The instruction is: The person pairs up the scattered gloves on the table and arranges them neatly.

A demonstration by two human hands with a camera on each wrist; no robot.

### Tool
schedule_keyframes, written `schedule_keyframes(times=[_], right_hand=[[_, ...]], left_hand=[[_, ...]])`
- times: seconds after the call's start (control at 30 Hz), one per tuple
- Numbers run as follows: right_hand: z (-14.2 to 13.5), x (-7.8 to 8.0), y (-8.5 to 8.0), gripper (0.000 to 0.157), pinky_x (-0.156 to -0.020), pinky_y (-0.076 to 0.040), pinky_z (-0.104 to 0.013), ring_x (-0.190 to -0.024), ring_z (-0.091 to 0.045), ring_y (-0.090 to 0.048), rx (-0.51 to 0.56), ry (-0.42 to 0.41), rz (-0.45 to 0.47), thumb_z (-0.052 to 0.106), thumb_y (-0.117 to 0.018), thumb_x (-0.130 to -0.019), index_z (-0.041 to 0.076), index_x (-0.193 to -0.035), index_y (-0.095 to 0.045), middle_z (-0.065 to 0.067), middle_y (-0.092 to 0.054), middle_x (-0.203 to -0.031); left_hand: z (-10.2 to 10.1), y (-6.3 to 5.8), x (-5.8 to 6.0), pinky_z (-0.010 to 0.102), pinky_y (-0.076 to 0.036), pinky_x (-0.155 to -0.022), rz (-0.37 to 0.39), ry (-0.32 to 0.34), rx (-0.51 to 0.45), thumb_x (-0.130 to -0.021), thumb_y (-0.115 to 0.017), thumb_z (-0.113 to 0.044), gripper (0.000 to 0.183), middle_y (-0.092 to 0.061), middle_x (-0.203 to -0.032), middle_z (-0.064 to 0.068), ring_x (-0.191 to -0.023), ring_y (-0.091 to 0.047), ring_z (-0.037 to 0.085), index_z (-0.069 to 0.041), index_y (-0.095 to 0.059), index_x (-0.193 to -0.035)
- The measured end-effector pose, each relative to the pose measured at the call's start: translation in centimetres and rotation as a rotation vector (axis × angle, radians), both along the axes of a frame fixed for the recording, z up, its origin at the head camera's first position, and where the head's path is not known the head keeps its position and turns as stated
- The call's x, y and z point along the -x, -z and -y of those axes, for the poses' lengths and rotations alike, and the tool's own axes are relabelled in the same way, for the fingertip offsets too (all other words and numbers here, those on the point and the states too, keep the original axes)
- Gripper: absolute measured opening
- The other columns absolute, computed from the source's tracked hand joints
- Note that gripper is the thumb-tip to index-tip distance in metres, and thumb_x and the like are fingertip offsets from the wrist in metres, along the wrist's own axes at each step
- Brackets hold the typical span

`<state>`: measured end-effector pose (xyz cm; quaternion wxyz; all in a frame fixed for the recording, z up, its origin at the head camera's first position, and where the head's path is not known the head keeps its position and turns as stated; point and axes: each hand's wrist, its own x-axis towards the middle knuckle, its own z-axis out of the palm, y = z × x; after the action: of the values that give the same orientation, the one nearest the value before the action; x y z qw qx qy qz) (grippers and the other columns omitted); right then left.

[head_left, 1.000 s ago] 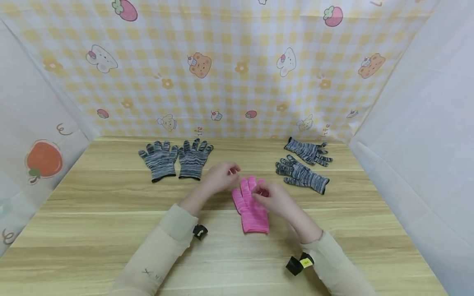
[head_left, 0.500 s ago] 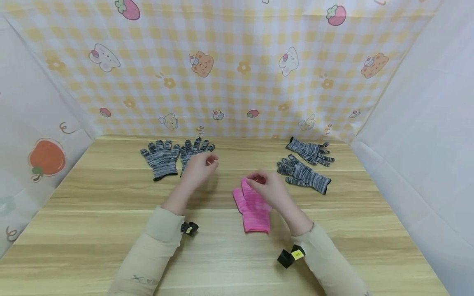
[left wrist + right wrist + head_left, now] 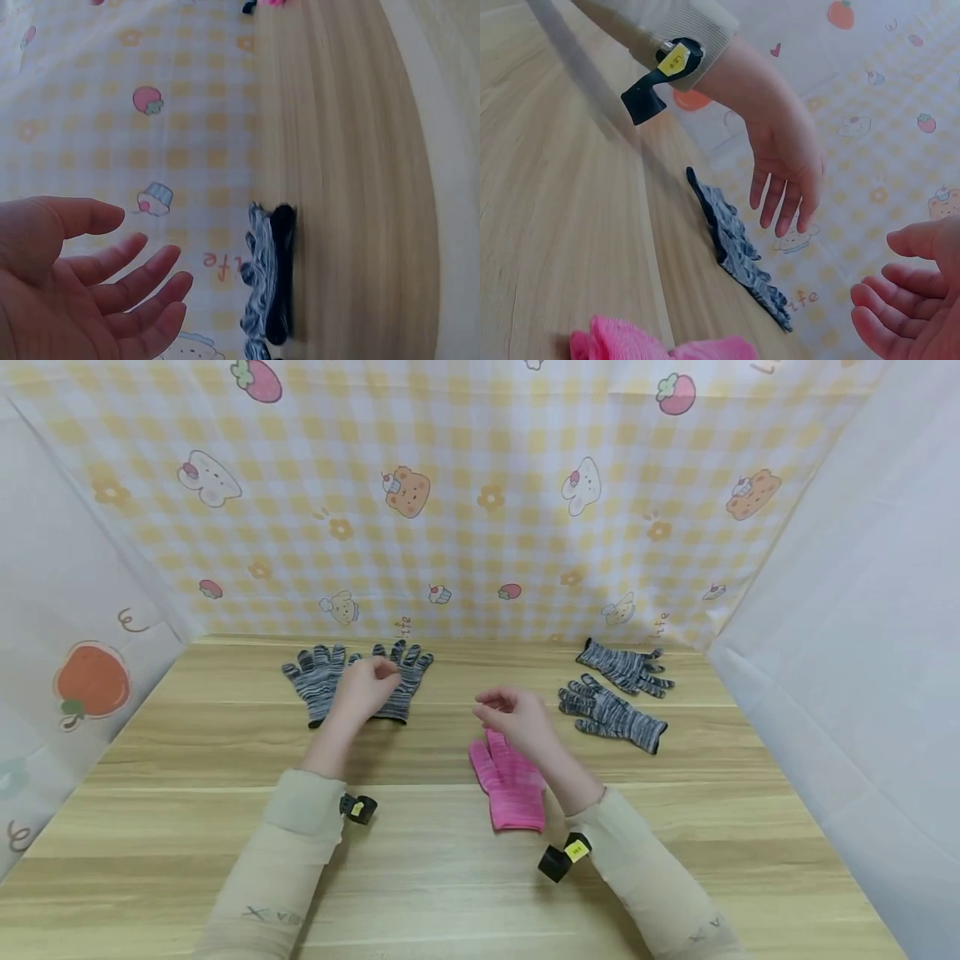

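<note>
A pink knitted glove [image 3: 517, 797] lies at the middle of the table, cuff toward the person. Above its fingertips hovers the right hand [image 3: 521, 718], holding nothing, its fingers loosely bent; it hides part of the glove. To the left, two grey-striped gloves [image 3: 408, 681] lie side by side with fingers pointing to the back. The left hand [image 3: 363, 687] is over them and covers part of both. In the left wrist view that hand [image 3: 97, 292] has its fingers spread and relaxed, touching no glove. The right wrist view shows both hands apart from the gloves.
Two more grey-striped gloves [image 3: 615, 714] lie at the back right, angled to each other. A yellow checked cloth [image 3: 480, 510] hangs along the table's back edge, with white cloth [image 3: 847, 610] at the sides. Each sleeve carries a small black camera [image 3: 555, 862].
The left hand has moved left, from beside the pink glove to over the left grey gloves. The right hand has shifted slightly left and back. All the gloves stay where they were.
</note>
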<state>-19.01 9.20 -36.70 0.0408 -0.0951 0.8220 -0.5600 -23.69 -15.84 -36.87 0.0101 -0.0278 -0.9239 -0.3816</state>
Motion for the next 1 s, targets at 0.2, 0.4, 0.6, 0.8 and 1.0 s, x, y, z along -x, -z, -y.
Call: schedule_keyframes(times=[0.2,0.4,0.6,0.8,1.0], right_hand=[[1.0,0.8,0.4,0.027,-0.078,-0.055,-0.037,-0.084,-0.023,-0.066,0.081,-0.025,0.11,0.013,-0.066,-0.091,-0.002,-0.113,-0.065,-0.011,-0.067,-0.096],[2.0,1.7,1.2,0.032,-0.08,-0.055,-0.032,-0.09,-0.024,-0.067,0.148,-0.038,0.211,0.014,-0.065,-0.092,-0.003,-0.119,-0.061,-0.014,-0.066,-0.107],[3.2,2.4,1.4,0.031,-0.083,-0.054,-0.033,-0.097,-0.03,-0.066,0.231,-0.015,0.278,0.01,-0.062,-0.093,-0.008,-0.118,-0.06,-0.022,-0.065,-0.112],[4.3,3.3,2.0,0.033,-0.088,-0.051,-0.033,-0.105,-0.028,-0.063,0.261,0.003,0.362,0.012,-0.059,-0.095,-0.007,-0.123,-0.058,-0.021,-0.063,-0.118],[5.4,4.2,3.0,0.041,-0.097,-0.045,-0.039,-0.115,-0.031,-0.057,0.436,0.019,0.465,0.016,-0.052,-0.1,-0.007,-0.133,-0.049,-0.023,-0.055,-0.129]], left_hand=[[1.1,0.4,0.7,0.05,-0.046,-0.089,0.08,-0.02,0.013,-0.097,-0.051,-0.02,0.037,-0.057,-0.121,0.024,-0.109,-0.054,0.038,0.005,-0.055,-0.124],[2.1,0.9,1.6,0.049,-0.046,-0.087,0.104,-0.02,0.057,-0.096,-0.05,-0.022,0.043,-0.057,-0.12,0.025,-0.105,-0.055,0.037,0.006,-0.052,-0.128],[3.2,0.8,2.0,0.049,-0.048,-0.084,0.13,-0.036,0.07,-0.096,-0.048,-0.021,0.043,-0.057,-0.116,0.027,-0.096,-0.057,0.036,0.009,-0.052,-0.127],[3.8,0.6,2.4,0.052,-0.046,-0.09,0.173,-0.084,0.065,-0.097,-0.049,-0.023,0.044,-0.054,-0.122,0.028,-0.104,-0.056,0.039,0.011,-0.052,-0.125],[3.9,0.6,2.6,0.053,-0.044,-0.092,0.203,-0.099,0.037,-0.097,-0.048,-0.023,0.044,-0.05,-0.127,0.028,-0.111,-0.05,0.042,0.011,-0.053,-0.124]])
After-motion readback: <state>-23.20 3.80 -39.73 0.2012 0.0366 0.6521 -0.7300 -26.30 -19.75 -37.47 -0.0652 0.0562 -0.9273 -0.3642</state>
